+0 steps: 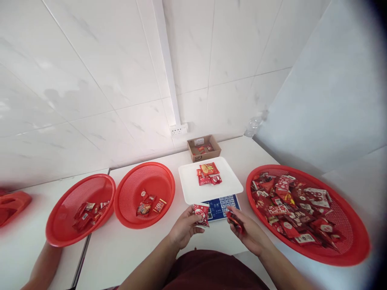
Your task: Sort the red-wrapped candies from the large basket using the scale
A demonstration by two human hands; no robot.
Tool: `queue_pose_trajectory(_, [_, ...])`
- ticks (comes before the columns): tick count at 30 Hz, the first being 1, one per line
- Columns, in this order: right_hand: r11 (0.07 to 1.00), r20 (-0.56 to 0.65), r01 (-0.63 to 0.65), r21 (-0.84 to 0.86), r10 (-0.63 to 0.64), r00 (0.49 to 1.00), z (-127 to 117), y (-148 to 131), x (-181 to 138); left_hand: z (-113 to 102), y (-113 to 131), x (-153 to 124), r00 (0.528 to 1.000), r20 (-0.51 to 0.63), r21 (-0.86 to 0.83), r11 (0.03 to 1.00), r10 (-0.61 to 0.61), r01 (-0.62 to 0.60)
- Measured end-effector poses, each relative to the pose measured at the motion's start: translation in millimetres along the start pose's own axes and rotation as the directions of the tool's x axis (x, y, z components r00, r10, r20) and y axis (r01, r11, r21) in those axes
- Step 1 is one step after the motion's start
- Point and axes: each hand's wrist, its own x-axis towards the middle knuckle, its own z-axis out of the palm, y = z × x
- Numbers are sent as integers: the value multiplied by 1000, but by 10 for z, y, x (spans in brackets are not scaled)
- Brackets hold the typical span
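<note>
My left hand (184, 229) is closed on a red and white snack packet (202, 213), thumb over its front, just before the scale's keypad. Opposite it, my right hand (249, 233) grips a dark red snack packet (235, 221), partly covered by the fingers. Beyond both hands stands a scale with a white tray (187, 185) and a blue keypad panel (223, 206), which the hands and packets partly hide. Several red packets (208, 173) lie together on the tray. To my right is a large red basket (359, 245) heaped with red packets (290, 209).
Left of the scale, a red basket (127, 181) holds several packets; another basket (63, 209) beside it holds more. A person's arm (45, 266) reaches beneath that one. Behind the tray are a cardboard box (196, 158) with packets and a clear plastic bottle (253, 127) near the wall.
</note>
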Motion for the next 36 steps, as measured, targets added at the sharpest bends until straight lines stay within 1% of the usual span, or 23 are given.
queue_pose_trajectory(4, [999,-20,-34,-1,34,999,-71,-44,-35,-145,15,28,1000,-3,-141,990,-25,24])
queue_pose_trajectory(6, [999,-35,-38,-19,38,999,-86,-43,-28,-283,134,60,996,-92,-226,974,5,-25])
queue_pose_trajectory(7, [999,-34,-37,-23,36,999,-88,-40,-21,-369,230,74,984,-176,-278,957,31,-80])
queue_pose_trajectory(8, [999,-31,-33,-23,32,999,-89,-37,-15,-459,342,84,960,-274,-324,934,62,-153])
queue_pose_trajectory(10, [1000,-16,-21,-14,20,1000,-85,-35,-8,-626,572,86,871,-481,-377,875,96,-305])
queue_pose_trajectory(12, [1000,13,-9,-14,9,1000,-71,-36,-16,-717,729,70,816,-556,-327,861,158,-390])
queue_pose_trajectory(14, [999,60,-7,-54,10,998,-40,-28,-43,-685,740,47,829,-498,-200,897,252,-394])
queue_pose_trajectory(16, [988,125,9,-151,10,992,14,3,-81,-527,594,29,892,-341,-21,946,297,-322])
queue_pose_trajectory(18, [950,200,67,-304,-6,980,85,60,-116,-298,342,20,964,-136,170,964,229,-205])
queue_pose_trajectory(19, [912,249,120,-392,-20,968,122,94,-128,-183,202,19,984,-44,235,959,172,-157])
queue_pose_trajectory(21, [796,371,236,-558,-15,929,184,163,-133,-4,-45,21,996,47,296,951,81,-91])
queue_pose_trajectory(23, [671,439,306,-676,33,898,214,212,-117,54,-187,29,996,84,361,932,0,-30])
queue_pose_trajectory(26, [586,403,299,-753,52,913,185,230,-81,-135,-108,54,990,116,452,892,-80,19])
queue_pose_trajectory(27, [591,374,285,-754,30,927,159,221,-72,-260,-10,65,994,92,454,891,-57,9])
queue_pose_trajectory(28, [610,347,274,-744,3,938,128,208,-67,-401,113,76,999,26,433,901,21,-30])
queue_pose_trajectory(29, [634,321,263,-727,-25,947,96,192,-64,-546,247,85,979,-127,391,915,159,-98])
queue_pose_trajectory(30, [659,292,252,-709,-51,955,65,175,-64,-681,380,92,901,-329,352,922,282,-161])
queue_pose_trajectory(31, [681,266,242,-691,-72,961,39,158,-65,-792,497,96,779,-519,313,926,351,-209])
queue_pose_trajectory(32, [696,244,236,-679,-90,966,19,142,-67,-865,587,98,685,-632,283,931,363,-232])
queue_pose_trajectory(33, [702,226,231,-673,-102,969,10,127,-69,-892,641,99,630,-684,276,929,369,-245])
queue_pose_trajectory(34, [702,214,226,-675,-108,971,11,115,-70,-868,652,100,623,-689,276,929,370,-246])
queue_pose_trajectory(35, [697,209,227,-680,-113,971,24,104,-71,-796,622,102,669,-646,282,929,368,-238])
queue_pose_trajectory(36, [688,213,238,-686,-123,969,48,93,-72,-682,554,106,746,-562,293,929,358,-225])
